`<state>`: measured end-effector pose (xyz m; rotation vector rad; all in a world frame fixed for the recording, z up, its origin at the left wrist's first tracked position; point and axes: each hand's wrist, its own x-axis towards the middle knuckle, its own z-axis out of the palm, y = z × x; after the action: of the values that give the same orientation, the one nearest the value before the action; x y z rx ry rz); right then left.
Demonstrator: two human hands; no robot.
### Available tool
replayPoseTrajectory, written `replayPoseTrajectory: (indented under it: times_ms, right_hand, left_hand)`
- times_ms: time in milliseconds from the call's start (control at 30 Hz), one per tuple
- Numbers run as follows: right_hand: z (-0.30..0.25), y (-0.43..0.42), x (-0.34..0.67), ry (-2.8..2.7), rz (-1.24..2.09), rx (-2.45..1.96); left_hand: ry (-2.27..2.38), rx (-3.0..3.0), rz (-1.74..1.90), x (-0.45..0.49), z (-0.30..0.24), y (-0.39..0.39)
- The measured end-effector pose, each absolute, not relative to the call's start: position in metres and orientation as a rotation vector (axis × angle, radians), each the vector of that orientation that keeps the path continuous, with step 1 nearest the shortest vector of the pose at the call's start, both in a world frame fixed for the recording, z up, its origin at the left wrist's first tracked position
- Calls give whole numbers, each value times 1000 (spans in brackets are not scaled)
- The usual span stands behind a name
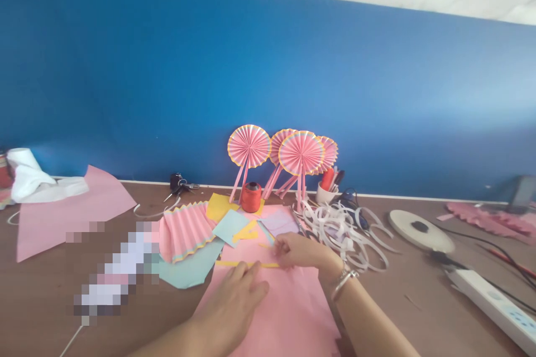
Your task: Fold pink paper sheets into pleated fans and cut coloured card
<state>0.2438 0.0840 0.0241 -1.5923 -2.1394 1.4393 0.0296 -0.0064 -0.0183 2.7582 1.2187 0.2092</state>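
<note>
A pink paper sheet (288,307) lies in front of me, with a narrow yellow paper strip (224,263) across its upper edge. My left hand (234,298) rests on the sheet, fingers stretched out, their tips at the strip. At the strip's right end, my right hand (297,252) has its fingers curled together; whatever is between them is hidden. Just beyond lie cut yellow paper pieces (245,232), a light blue paper square (230,225) and a lilac paper piece (280,222). A pleated pink paper strip (187,231) with a yellow and blue edge stands to the left.
Several round pink paper fans (249,146) lean by the blue partition (188,78). Before them is a red thread spool (252,197). Curled white strips (335,231) and a white cup (326,194) are behind my right hand. Right are a round pale disc (421,231) and a power strip (496,307).
</note>
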Motion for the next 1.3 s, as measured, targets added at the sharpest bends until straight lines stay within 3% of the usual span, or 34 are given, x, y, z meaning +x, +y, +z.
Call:
replayPoseTrajectory:
  times_ms: [733, 1300]
  right_hand:
    - [39, 78, 244, -2172, 1180, -1949]
    - [41, 84, 262, -2098, 1513, -1952]
  left_hand:
    - [1232, 2771, 80, 33, -5, -8]
    - [1220, 2842, 90, 29, -22, -5]
